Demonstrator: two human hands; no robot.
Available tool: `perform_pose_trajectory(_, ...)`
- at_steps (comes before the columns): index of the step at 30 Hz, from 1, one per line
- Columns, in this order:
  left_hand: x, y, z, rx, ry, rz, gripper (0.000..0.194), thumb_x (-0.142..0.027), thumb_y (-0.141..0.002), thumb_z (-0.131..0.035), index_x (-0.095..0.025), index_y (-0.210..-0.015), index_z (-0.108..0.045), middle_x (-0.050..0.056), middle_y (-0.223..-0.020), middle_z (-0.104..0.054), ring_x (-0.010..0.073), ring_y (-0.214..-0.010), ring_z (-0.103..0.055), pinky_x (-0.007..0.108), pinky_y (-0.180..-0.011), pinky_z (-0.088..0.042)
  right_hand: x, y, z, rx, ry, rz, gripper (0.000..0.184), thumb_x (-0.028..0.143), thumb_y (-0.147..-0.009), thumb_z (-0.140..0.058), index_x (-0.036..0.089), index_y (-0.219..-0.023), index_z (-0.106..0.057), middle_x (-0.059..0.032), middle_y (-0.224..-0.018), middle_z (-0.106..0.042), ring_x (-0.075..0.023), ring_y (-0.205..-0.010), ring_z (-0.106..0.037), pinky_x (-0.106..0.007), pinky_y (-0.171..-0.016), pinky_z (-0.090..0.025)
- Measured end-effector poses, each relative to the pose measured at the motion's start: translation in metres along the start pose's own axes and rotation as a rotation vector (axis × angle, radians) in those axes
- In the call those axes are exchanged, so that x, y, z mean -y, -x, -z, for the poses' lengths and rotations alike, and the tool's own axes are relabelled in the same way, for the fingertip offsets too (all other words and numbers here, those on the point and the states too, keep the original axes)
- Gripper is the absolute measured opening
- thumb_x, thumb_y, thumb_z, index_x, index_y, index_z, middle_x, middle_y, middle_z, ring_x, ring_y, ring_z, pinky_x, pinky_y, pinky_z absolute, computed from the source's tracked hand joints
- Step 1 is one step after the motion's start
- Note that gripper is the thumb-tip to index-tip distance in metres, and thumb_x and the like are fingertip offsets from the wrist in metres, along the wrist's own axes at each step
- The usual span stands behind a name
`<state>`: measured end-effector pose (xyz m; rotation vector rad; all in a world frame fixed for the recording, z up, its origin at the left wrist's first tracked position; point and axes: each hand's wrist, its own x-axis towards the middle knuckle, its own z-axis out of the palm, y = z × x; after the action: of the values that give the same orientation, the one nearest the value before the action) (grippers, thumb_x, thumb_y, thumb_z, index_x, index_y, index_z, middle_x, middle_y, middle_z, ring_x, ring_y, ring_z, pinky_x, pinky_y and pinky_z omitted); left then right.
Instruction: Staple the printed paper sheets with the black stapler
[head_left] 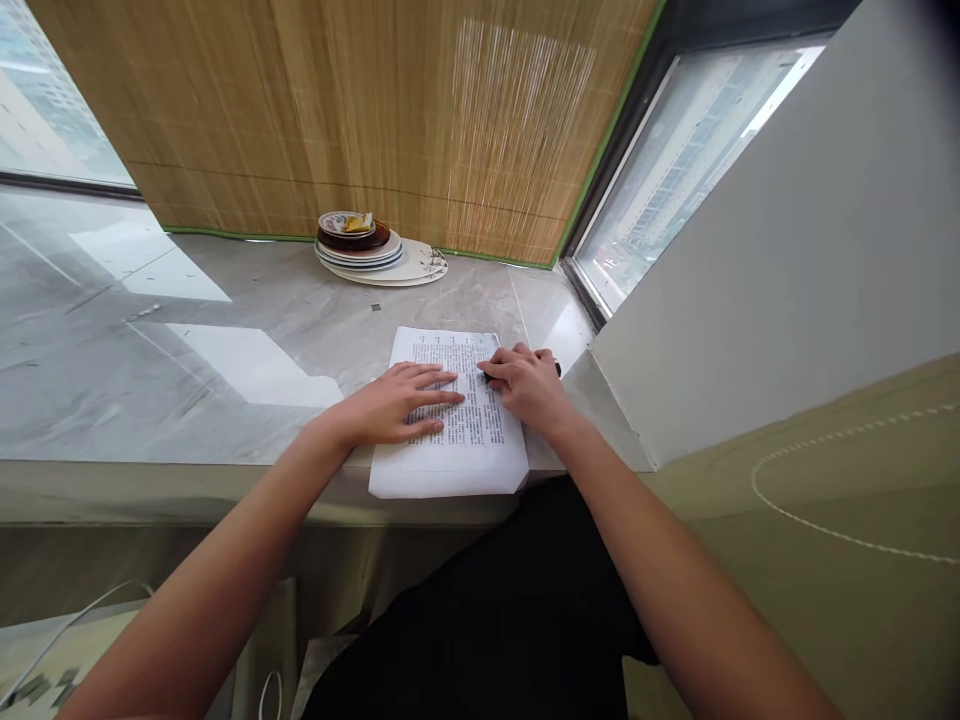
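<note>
Printed paper at centre of frame, lying on the grey marbled surface, its lower edge reaching past the surface's near edge. Left hand laid on the paper's left half, palm down, fingers spread apart, gripping nothing. Right hand at the paper's right side, fingers curled together round a slim dark object; its ends show either side of the hand, too little to name it. Upper centre: stacked plates, a yellow item on the top one, standing before a green-edged slatted blind. Window upper right, beside a pale wall.
</note>
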<state>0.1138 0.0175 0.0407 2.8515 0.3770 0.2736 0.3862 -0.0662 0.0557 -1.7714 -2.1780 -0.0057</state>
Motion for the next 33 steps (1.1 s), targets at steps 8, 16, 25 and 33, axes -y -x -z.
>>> perform_pose_trajectory(8,-0.001,0.002,0.001,-0.016,0.019,0.010,0.050,-0.053,-0.107,-0.056,-0.039,-0.154,-0.059,0.004,-0.169,-0.049,0.0344,-0.154,-0.045,0.056,-0.127,-0.031,-0.024,0.012,0.011,-0.085,-0.160,-0.083,0.055,0.016,-0.091,-0.071,0.029,-0.144,-0.065,-0.0077,-0.129,-0.073,-0.0287,-0.118,-0.064,-0.044,-0.102,-0.046)
perform_pose_trajectory(16,0.000,0.002,0.000,-0.019,0.030,0.019,0.049,-0.053,-0.106,-0.057,-0.040,-0.153,-0.060,0.004,-0.168,-0.050,0.0338,-0.154,-0.045,0.056,-0.127,-0.032,-0.047,0.017,0.012,-0.254,-0.144,-0.481,0.021,0.011,-0.078,-0.073,0.021,-0.097,-0.074,-0.0061,-0.091,-0.074,-0.0265,-0.085,-0.066,-0.035,-0.075,-0.049)
perform_pose_trajectory(25,0.001,-0.002,0.004,-0.392,-0.044,0.316,0.024,-0.030,-0.108,-0.046,-0.022,-0.118,-0.067,0.011,-0.135,-0.069,0.0299,-0.129,-0.060,0.049,-0.112,-0.044,0.029,-0.008,0.005,-0.450,-0.383,-0.396,0.021,0.020,-0.086,-0.072,0.021,-0.106,-0.066,-0.0101,-0.103,-0.073,-0.0279,-0.096,-0.067,-0.040,-0.087,-0.053)
perform_pose_trajectory(33,0.046,0.002,0.010,-0.652,-0.155,0.794,0.021,-0.010,-0.092,-0.049,-0.021,-0.100,-0.065,0.012,-0.110,-0.069,0.0307,-0.109,-0.065,0.043,-0.103,-0.051,0.085,-0.031,-0.038,-0.213,-0.479,-0.230,0.023,0.017,-0.080,-0.076,0.022,-0.095,-0.060,-0.0075,-0.103,-0.071,-0.0258,-0.098,-0.065,-0.034,-0.085,-0.047)
